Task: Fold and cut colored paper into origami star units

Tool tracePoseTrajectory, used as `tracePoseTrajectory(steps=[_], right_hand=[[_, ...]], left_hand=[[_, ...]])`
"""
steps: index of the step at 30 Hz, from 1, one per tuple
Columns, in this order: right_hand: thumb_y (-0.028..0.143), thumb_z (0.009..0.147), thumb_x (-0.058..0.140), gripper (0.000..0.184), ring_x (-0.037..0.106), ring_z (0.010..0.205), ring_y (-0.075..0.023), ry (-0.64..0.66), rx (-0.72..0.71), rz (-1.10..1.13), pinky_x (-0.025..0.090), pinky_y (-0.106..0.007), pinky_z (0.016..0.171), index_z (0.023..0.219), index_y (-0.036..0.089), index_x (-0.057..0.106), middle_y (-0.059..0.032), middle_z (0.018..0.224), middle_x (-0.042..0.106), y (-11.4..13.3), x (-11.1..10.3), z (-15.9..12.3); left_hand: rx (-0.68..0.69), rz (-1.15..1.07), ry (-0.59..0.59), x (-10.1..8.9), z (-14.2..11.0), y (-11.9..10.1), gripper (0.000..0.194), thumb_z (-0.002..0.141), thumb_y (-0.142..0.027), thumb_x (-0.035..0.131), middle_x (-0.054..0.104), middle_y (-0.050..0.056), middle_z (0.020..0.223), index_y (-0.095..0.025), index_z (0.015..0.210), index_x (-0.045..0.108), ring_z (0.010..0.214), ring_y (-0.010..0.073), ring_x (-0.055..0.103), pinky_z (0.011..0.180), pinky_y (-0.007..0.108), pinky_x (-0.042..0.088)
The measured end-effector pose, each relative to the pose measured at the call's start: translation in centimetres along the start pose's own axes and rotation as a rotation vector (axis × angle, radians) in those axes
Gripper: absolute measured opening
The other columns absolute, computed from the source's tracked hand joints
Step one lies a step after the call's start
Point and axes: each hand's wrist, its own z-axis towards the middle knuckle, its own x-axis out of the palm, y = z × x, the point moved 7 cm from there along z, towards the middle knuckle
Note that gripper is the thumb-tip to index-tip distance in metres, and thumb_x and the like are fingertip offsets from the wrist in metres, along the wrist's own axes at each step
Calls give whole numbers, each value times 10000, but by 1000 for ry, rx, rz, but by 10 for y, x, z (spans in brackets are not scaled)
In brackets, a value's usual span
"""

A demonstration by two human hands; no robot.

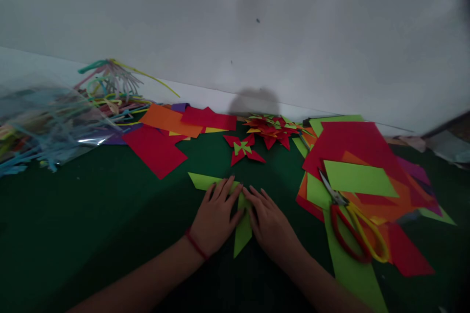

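A light green paper strip (242, 238) lies on the dark green table, folded at a right angle, one arm pointing left and the other toward me. My left hand (216, 214) rests flat over the left arm near the corner, fingers spread, its thumb touching the near arm. Stretched fingers of my right hand (270, 222) press along the right side of the corner, which the fingertips partly hide. Just beyond sits a red folded paper star (238, 157) with a light green centre. Behind it is a pile of similar paper stars (275, 133).
At right, scissors (340, 200) with red and yellow handles lie on coloured paper sheets (352, 142). Orange and red paper pieces (157, 154) lie at back left. Further left are pipe cleaners (113, 83) and a clear plastic bag (55, 112). A pale wall (201, 24) rises behind.
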Motion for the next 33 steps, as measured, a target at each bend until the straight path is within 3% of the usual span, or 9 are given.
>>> tracePoseTrajectory(steps=[3, 9, 14, 18, 21, 27, 31, 33], right_hand=[[138, 869, 338, 427, 328, 1261, -183, 18, -1, -101, 199, -463, 1078, 1296, 143, 354, -73, 1305, 465, 3, 2, -2], [337, 879, 366, 597, 141, 1322, -252, 131, 27, -131, 152, -577, 1037, 1394, 235, 81, -23, 1436, 214, 5, 10, -11], [370, 874, 365, 601, 97, 1327, -272, 123, 76, -91, 119, -596, 1028, 1392, 272, 76, -4, 1444, 196, 5, 9, -14], [316, 871, 384, 494, 220, 1302, -255, 97, 117, 25, 183, -565, 1024, 1349, 287, 264, -16, 1385, 354, -5, 3, -7], [191, 870, 347, 340, 464, 1139, -205, 13, 228, 183, 368, -440, 956, 1145, 239, 541, -62, 1160, 575, -21, -6, 7], [184, 728, 557, 342, 609, 787, -157, -110, 460, 470, 498, -300, 692, 1069, 157, 541, -93, 1038, 597, -38, -10, 31], [262, 689, 620, 252, 603, 678, -165, 41, 520, 582, 469, -288, 608, 913, 148, 608, -58, 784, 652, -44, 2, 32], [290, 677, 634, 217, 588, 619, -153, 84, 514, 699, 440, -259, 548, 844, 153, 613, -21, 668, 634, -47, 5, 31]], left_hand=[[0, 10, -13, 0, -1, -1, 488, 872, -394, 356, 284, 85, 1414, -212, 1324, 320, 1286, 246, 255, 1014, 453, 255], [19, 37, -36, 2, -3, -5, 503, 873, -369, 348, 248, 87, 1430, -211, 1345, 279, 1302, 257, 217, 1023, 495, 217], [25, 49, -37, 2, -3, -5, 496, 877, -350, 331, 242, 92, 1431, -199, 1346, 276, 1312, 249, 191, 1032, 504, 185], [39, 42, -39, 1, -3, -5, 496, 882, -379, 312, 242, 89, 1432, -196, 1342, 282, 1309, 249, 199, 1035, 514, 164], [57, 33, -47, 0, -4, -5, 497, 886, -403, 296, 247, 91, 1430, -194, 1337, 291, 1307, 253, 205, 1035, 523, 150], [103, -5, -43, 0, -6, -4, 605, 879, -450, 281, 225, 128, 1432, -116, 1371, 171, 1324, 231, 147, 1048, 497, 149], [167, -74, -23, -3, -5, -8, 667, 859, -508, 292, 218, 123, 1435, -137, 1383, 111, 1329, 217, 126, 1052, 484, 159], [131, -121, -73, -10, -3, -8, 667, 851, -503, 329, 174, 129, 1447, -151, 1381, 126, 1333, 235, 96, 1051, 499, 148]])
